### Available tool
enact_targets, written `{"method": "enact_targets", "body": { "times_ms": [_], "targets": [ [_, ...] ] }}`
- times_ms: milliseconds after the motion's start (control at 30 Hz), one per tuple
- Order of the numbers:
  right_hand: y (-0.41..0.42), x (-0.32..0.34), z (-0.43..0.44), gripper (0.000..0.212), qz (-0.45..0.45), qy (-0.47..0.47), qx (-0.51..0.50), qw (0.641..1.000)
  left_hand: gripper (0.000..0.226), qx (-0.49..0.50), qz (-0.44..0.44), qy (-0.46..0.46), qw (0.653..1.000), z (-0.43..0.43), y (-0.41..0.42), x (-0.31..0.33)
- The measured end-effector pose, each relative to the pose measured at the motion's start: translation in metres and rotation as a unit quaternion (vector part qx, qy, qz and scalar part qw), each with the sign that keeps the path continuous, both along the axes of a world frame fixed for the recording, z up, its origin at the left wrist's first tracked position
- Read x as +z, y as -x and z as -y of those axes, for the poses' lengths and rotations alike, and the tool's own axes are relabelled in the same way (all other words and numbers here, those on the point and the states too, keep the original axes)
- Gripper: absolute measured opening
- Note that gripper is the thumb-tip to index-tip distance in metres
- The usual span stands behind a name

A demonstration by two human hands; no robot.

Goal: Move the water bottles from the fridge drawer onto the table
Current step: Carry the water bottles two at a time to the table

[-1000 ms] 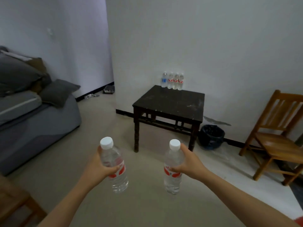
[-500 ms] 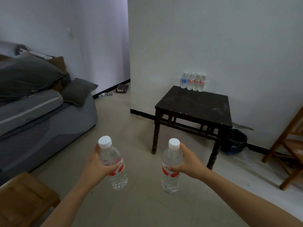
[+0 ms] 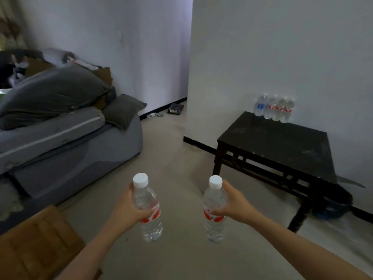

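Within the last second the dark worktop slides from mid-frame to the right and looms larger, so the carry looks nearly done. The left hand stays curled round the left water bottle and the right hand round the right water bottle, both upright at lower centre; a row of four bottles already stands on the worktop's far edge
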State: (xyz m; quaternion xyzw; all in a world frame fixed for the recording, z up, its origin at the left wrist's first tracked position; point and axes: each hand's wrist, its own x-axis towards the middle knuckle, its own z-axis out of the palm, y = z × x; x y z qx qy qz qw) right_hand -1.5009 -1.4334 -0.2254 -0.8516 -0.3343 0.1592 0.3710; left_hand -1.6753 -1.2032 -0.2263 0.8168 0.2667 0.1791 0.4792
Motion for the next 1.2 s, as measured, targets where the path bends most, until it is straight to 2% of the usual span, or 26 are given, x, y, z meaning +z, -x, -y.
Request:
{"method": "enact_targets", "body": {
  "times_ms": [167, 333, 600, 667, 800, 1033, 1200],
  "targets": [
    [-0.047, 0.003, -0.052, 0.068, 0.014, -0.021, 0.042, 0.999, 0.062, 0.038, 0.012, -0.028, 0.999, -0.032, -0.028, 0.022],
    [-0.073, 0.001, -0.096, 0.066, -0.009, -0.042, 0.084, 0.996, 0.077, 0.093, 0.012, -0.001, 0.996, -0.064, -0.039, 0.015],
    [-0.111, -0.013, -0.181, 0.064, -0.016, -0.008, 0.111, 0.994, 0.083, 0.119, -0.008, 0.026, 0.993, -0.141, -0.072, -0.008],
    [-0.125, -0.016, -0.206, 0.066, -0.013, -0.004, 0.104, 0.994, 0.080, 0.115, -0.003, 0.031, 0.993, -0.170, -0.088, -0.010],
    [-0.155, -0.016, -0.258, 0.068, -0.001, -0.009, 0.064, 0.998, 0.087, 0.097, -0.003, 0.017, 0.995, -0.237, -0.130, -0.007],
    [-0.205, 0.007, -0.335, 0.070, 0.012, -0.026, -0.037, 0.999, 0.089, 0.022, 0.006, 0.024, 0.999, -0.354, -0.208, 0.015],
    [-0.240, 0.013, -0.357, 0.071, 0.005, -0.030, -0.092, 0.995, 0.061, -0.011, 0.018, 0.024, 0.999, -0.397, -0.262, 0.020]
  ]
}}
